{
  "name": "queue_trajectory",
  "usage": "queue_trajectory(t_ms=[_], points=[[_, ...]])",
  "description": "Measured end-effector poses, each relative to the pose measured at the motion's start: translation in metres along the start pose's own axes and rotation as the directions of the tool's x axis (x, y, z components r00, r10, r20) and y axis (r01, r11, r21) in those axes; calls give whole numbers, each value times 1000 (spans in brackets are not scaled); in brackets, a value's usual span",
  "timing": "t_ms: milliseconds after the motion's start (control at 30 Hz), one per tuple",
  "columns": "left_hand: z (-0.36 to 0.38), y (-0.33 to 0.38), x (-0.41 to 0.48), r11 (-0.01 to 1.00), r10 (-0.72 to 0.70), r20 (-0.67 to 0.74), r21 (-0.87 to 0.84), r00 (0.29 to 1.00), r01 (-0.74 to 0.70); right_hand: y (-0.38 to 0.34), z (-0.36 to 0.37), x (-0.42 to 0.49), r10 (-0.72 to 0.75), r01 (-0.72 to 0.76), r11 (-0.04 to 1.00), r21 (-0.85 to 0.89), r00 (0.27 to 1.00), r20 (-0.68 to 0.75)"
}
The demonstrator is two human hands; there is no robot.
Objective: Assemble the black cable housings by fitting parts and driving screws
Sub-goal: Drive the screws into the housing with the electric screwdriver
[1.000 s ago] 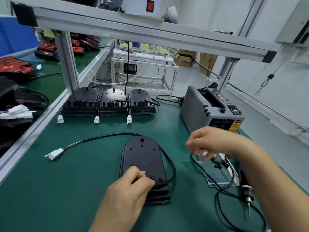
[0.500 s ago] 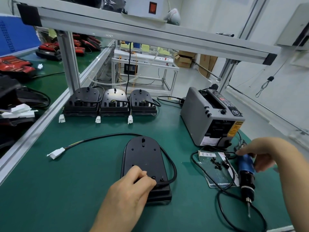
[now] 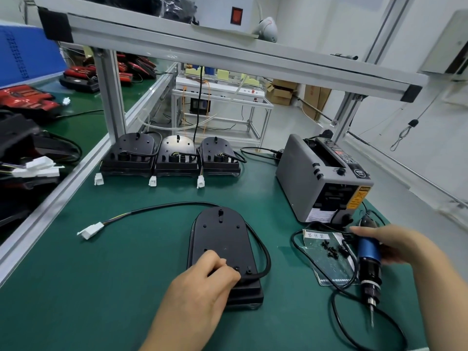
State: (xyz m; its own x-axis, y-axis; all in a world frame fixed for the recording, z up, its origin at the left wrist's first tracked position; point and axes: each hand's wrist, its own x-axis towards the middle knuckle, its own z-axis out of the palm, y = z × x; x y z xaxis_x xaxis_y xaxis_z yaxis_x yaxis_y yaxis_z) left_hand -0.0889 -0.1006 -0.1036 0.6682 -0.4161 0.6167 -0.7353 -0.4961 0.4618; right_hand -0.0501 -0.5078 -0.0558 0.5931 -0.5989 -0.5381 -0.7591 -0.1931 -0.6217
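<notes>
The black housing (image 3: 220,247) lies flat on the green mat (image 3: 126,287), dead centre, with its rounded end pointing away. The left hand (image 3: 202,282) is right on top of its near end. The knuckles are up and the fingers are curled in tight, fingertips tucked down beside two small screw holes. Whether they pinch anything there is hidden.

The housing's black cable (image 3: 264,259) loops out past the right edge. It runs round the far end and off to a white connector (image 3: 91,230) lying well to the left on the mat.

Over on the right, the right hand (image 3: 390,245) reaches in from the side and wraps round the blue barrel of the electric screwdriver (image 3: 368,259). The thumb is over the top and the bit points back towards the person. The tool is well apart from the housing. I cannot tell if it is lifted or resting on the mat.

Between the housing and the screwdriver lies a clear plastic bag (image 3: 326,267), flat, with a scatter of small black screws (image 3: 331,249) at its far end. In it or on it, I cannot tell.

Just beyond the bag stands a grey tape dispenser (image 3: 304,178). At the back of the mat, three more housings (image 3: 174,155) sit in a row, touching side by side.
</notes>
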Motion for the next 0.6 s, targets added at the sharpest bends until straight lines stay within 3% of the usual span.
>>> queue_trajectory(t_ms=[300, 400, 500, 600], points=[[-2, 2, 1, 1000, -6, 20, 14, 1000, 5, 11, 1, 0, -14, 8, 988, 153, 999, 41], [-2, 2, 1, 1000, -14, 33, 13, 999, 13, 16, 1, -5, -43, 43, 966, 257, 999, -7], [-2, 2, 1, 1000, -23, 48, 13, 999, 23, 28, 1, -7, -55, 77, 911, 406, 996, -66], [-2, 2, 1, 1000, -18, 46, 11, 999, 17, 32, 5, -14, -81, 127, 780, 612, 991, -102]])
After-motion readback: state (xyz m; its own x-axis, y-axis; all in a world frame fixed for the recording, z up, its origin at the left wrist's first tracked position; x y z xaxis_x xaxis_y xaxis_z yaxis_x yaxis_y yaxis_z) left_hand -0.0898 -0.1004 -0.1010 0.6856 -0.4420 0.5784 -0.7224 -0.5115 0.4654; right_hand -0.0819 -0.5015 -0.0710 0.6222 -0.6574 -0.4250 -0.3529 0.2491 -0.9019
